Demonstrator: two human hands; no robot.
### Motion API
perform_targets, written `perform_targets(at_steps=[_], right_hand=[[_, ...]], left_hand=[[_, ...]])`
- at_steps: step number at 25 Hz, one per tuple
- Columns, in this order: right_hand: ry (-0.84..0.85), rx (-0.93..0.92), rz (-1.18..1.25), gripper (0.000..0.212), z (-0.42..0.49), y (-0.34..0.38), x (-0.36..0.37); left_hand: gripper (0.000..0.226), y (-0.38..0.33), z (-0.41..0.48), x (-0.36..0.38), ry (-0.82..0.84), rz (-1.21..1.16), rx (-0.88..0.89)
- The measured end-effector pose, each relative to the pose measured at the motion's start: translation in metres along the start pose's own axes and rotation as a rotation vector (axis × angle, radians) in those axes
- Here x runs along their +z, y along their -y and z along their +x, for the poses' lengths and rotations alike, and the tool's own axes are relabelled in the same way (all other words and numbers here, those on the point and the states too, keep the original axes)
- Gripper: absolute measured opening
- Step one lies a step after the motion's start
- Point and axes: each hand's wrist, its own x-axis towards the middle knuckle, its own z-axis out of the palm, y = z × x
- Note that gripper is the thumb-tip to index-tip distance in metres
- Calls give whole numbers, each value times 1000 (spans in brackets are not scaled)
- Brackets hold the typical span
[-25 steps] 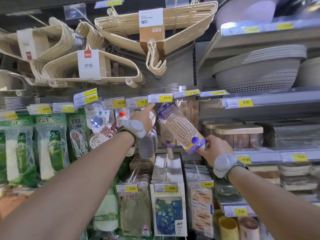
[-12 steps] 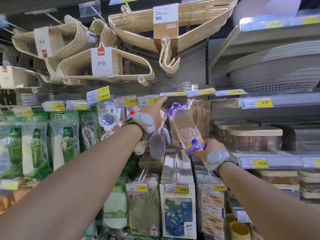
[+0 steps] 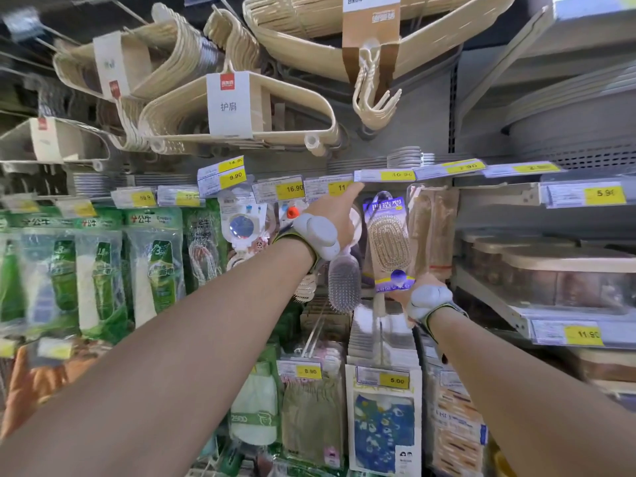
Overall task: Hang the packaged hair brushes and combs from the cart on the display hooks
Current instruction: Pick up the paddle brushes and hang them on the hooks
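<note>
Reaching up in the head view, the left hand (image 3: 339, 216) sits at centre frame. One finger is stretched straight to the yellow price tag (image 3: 339, 188) on the rail, its tip touching it. The back of the hand faces us, so I cannot tell how the other fingers lie.

Just right of it the packaged brush (image 3: 388, 241) stands upright. Its purple header card is tucked right under the rail, and a beige paddle head shows through the clear wrap. The right hand (image 3: 401, 295) is directly below, gripping the pack by its bottom edge. Its fingers are clamped on the lower purple card, mostly hidden behind the pack and the grey wrist band (image 3: 428, 299).

So the brush rises above the right fingers and stands close beside the left hand; contact there is unclear. Whether the header is on a hook is hidden too.

Below the left wrist a grey bristle brush (image 3: 344, 284) hangs. Cream clothes hangers (image 3: 241, 115) fill the upper left, and green packets (image 3: 151, 263) hang at the left edge.
</note>
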Motion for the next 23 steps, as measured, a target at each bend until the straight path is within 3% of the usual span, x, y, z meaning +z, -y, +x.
perform_targets(at_steps=[6,9,11,19,23], right_hand=[[106,0,75,68,24,-17,24],[137,32,-46,49,-12,-12,3],[152,48,-81,47,-28,-13,-9],[127,-115,0,23,-57,-26,-28],[174,-134,39,25,-78,-37,-25]], left_hand=[[70,0,-6,2,45,-13,5],[74,-3,-12,4,70,12,-9],[76,-7,-17,4,88,32,-5],[71,-13,-50,12,183,67,5],[69,-17,-82,28,241,69,-27]])
